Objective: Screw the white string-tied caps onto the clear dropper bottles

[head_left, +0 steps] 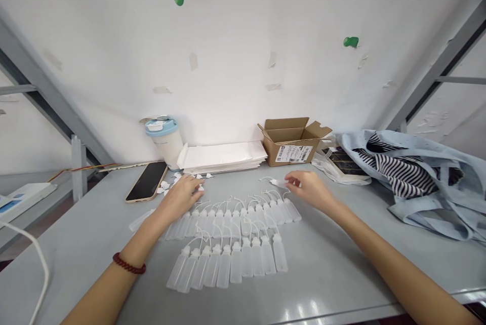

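My right hand pinches a small translucent plastic bottle lying sideways above the rows, its thin white tube pointing left. Across the grey table run two rows of similar flat bottles: a back row and a front row. Thin curved white tubes rise from their necks. My left hand rests over a loose group of small white caps. One white cap shows between its thumb and forefinger. My left forearm partly hides another bottle and the back row's left end.
Along the wall stand a blue-lidded cup, a stack of white envelopes and an open cardboard box. A phone lies at left. A striped-lined light blue bag covers the right side. A white cable hangs front left.
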Available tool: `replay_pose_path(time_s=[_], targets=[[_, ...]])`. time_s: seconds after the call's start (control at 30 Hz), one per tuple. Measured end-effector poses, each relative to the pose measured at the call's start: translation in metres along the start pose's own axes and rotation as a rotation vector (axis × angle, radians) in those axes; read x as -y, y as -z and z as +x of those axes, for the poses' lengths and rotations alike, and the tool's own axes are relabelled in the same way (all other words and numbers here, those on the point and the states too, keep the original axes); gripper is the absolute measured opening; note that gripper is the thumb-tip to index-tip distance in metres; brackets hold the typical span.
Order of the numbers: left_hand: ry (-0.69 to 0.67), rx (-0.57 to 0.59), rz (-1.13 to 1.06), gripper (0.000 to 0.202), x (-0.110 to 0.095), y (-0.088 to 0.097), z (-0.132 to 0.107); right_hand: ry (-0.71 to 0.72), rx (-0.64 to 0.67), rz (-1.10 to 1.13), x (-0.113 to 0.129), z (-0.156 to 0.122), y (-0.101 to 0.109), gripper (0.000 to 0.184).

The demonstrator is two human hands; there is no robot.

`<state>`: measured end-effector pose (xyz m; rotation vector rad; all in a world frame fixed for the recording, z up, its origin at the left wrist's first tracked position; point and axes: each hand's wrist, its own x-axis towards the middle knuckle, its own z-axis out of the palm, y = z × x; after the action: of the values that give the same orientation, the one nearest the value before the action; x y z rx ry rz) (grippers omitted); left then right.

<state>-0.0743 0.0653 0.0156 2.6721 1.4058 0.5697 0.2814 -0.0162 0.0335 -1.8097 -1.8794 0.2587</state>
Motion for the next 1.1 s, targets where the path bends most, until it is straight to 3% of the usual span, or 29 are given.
replay_pose_path(time_s=[0.17,0.3,0.9,1.1], targets=[[0.042,-0.045,-0.042,0.027,-0.009,0.006,-0.001,-0.02,0.221,0.004,0.013,-0.012,0.024,0.022],[0.034,-0.054,-0.074,0.025,-0.019,0.008,-0.003,-0.05,0.351,0.014,0.017,-0.017,0.026,0.022],[0.042,-0.037,-0.159,0.028,-0.038,0.011,-0.007,-0.087,0.347,-0.041,0.013,-0.015,0.016,0.012],[0.147,-0.015,-0.426,0.029,-0.068,0.027,-0.012,-0.046,0.302,0.273,0.018,-0.017,0.035,0.017]])
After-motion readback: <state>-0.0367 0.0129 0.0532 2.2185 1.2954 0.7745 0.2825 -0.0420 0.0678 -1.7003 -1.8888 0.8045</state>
